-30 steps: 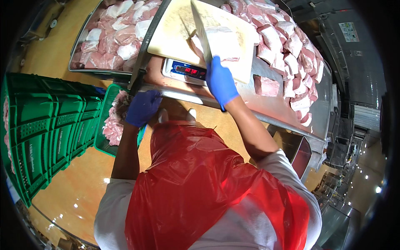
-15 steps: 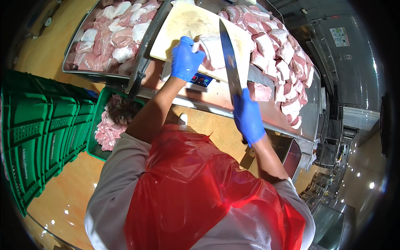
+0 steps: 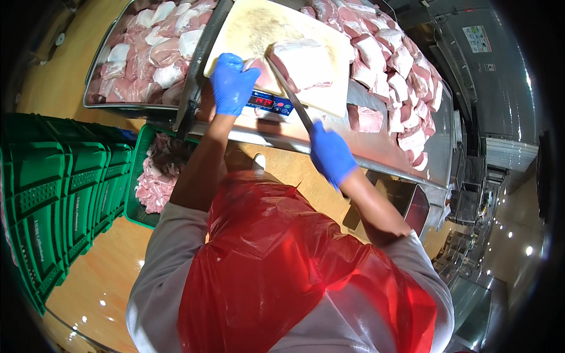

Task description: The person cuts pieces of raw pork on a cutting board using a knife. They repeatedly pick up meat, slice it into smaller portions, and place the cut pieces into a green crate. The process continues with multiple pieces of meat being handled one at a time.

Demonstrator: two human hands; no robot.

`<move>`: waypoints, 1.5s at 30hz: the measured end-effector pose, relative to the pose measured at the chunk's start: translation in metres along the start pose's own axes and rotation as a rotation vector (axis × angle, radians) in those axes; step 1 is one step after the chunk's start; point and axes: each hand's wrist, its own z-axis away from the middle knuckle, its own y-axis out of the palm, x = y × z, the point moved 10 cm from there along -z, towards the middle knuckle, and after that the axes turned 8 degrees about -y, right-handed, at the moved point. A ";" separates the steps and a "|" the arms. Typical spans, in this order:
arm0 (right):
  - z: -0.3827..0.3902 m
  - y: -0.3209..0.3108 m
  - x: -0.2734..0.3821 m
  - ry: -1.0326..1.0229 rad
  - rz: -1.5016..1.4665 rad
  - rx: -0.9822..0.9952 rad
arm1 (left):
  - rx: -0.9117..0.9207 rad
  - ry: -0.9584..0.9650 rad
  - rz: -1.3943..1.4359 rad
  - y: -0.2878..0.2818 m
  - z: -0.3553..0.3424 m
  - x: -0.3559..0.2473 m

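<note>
On a cream cutting board (image 3: 241, 29) lies a thick block of pale pink meat (image 3: 303, 66), its white fat side up. A smaller piece of meat (image 3: 263, 75) sits left of it, with the blade of a long knife (image 3: 292, 97) between the two. My left hand (image 3: 231, 87), in a blue glove, has its fingers curled against the small piece's left end and grips it. My right hand (image 3: 331, 153), also gloved in blue, is closed round the knife handle at the table's near edge. A digital scale (image 3: 269, 103) with a lit red display shows at the board's near edge.
Many cut meat blocks (image 3: 406, 82) are heaped on the steel table at the right, one block (image 3: 365, 119) apart from them. A metal tub of meat (image 3: 153, 53) stands at the left. Below it are a green crate of trimmings (image 3: 134, 203) and stacked green crates (image 3: 41, 194).
The knife has swung left and down from the block's right side to its left. A smaller piece now shows apart from the block. Both hands have shifted left.
</note>
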 end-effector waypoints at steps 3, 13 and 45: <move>0.068 -0.015 -0.011 0.118 -0.051 0.161 | 0.098 0.049 -0.011 -0.053 0.015 -0.004; 0.109 -0.002 -0.090 0.382 -0.583 -0.354 | 0.615 0.177 -1.048 -0.141 0.103 0.005; -0.003 -0.007 -0.039 -0.194 -0.337 -0.429 | 0.019 0.182 -0.402 0.031 0.057 -0.038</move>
